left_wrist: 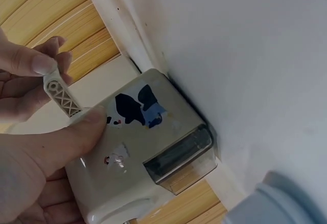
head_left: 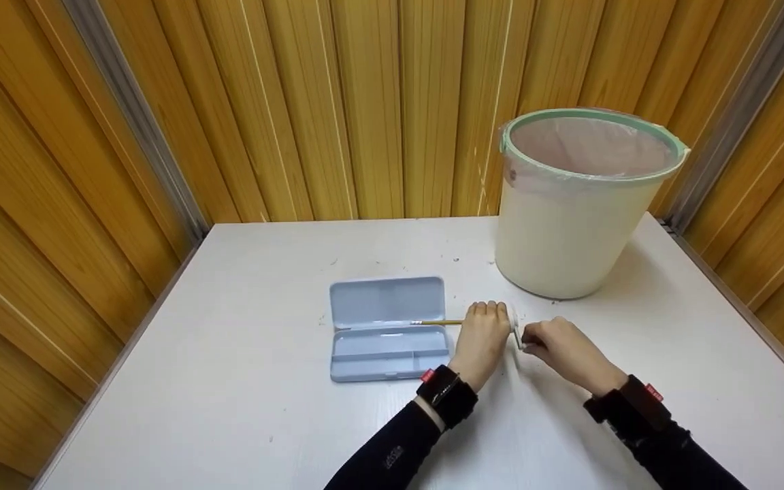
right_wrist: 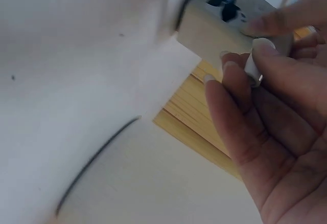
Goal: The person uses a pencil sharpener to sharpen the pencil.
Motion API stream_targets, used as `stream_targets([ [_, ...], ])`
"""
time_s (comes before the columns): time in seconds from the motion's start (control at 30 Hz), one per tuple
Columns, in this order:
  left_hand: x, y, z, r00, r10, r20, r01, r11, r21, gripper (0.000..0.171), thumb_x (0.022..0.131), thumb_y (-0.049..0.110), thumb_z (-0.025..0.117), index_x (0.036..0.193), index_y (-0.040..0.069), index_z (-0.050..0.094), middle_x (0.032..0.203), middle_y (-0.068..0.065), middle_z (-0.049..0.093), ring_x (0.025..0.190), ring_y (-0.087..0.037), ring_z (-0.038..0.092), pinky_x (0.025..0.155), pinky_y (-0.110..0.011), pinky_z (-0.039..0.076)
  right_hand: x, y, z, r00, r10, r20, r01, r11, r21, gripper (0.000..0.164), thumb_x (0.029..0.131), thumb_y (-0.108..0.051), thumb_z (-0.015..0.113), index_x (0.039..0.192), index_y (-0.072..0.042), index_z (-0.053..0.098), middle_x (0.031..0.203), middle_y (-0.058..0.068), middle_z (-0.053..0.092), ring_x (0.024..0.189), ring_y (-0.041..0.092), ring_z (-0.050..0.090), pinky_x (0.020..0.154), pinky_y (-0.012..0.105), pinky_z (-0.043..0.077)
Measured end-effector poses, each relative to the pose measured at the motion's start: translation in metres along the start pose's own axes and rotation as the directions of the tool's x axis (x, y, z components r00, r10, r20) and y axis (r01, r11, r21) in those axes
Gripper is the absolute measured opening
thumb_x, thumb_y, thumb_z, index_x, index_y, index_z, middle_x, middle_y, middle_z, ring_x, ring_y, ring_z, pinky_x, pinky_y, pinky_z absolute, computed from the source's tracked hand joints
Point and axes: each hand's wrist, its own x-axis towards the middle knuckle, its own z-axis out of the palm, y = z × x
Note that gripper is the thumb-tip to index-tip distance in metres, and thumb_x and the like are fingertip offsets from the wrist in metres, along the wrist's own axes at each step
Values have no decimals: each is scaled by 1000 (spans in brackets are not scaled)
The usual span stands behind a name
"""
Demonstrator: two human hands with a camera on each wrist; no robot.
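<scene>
A cream hand-crank pencil sharpener [left_wrist: 168, 101] with cartoon stickers and a clear shavings drawer [left_wrist: 191, 170] stands on the table. My left hand [head_left: 482, 344] grips its body, the thumb lying across the stickered face in the left wrist view. Between the thumb and fingers of my right hand [head_left: 565, 350] is the knob [right_wrist: 252, 73] of the sharpener's crank [left_wrist: 64, 98]. A yellow pencil [head_left: 441, 322] sticks out to the left of my left hand, over the pencil case; its other end is hidden. The light blue pencil case [head_left: 388, 299] lies with its lid raised, showing divided compartments.
A tall cream bin [head_left: 562, 231] with a green rim and a plastic liner stands at the back right of the white table [head_left: 229, 340]. Small dark specks lie scattered on the tabletop. Wood-patterned walls [head_left: 365, 109] rise behind and at both sides.
</scene>
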Motion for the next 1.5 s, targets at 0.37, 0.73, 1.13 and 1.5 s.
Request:
stream_targets([
  [0.37,0,1,-1,999,9,45,-10,1000,20,21,90,18,58,108,14,68,97,4,69,92,-10,65,90,-22,51,0,-1,-1,1000,0,-6,1,999,33,9,79,-1,75,75,-7,69,70,-1,69,62,8,61,58,28,51],
  [0.73,-2,3,-1,1000,-10,24,10,1000,13,23,89,17,60,111,12,68,99,3,69,95,-13,66,93,-25,51,-1,-3,-4,999,3,-40,-2,1000,23,8,78,0,76,77,-7,71,72,-1,70,65,5,58,59,27,50],
  [1.13,-1,6,-3,998,-15,55,13,999,37,24,90,18,61,112,14,67,101,3,70,97,-12,66,95,-25,50,1,-5,-11,997,17,-71,-16,1000,22,9,80,-1,74,77,-8,69,73,-4,69,66,5,57,61,27,49],
  [1.5,0,5,-1,999,-1,52,0,1000,17,24,91,16,59,112,13,67,104,2,70,99,-13,67,98,-27,50,7,-4,-13,988,72,-135,-70,997,18,7,79,0,75,81,-6,71,76,1,71,69,11,61,62,29,51],
])
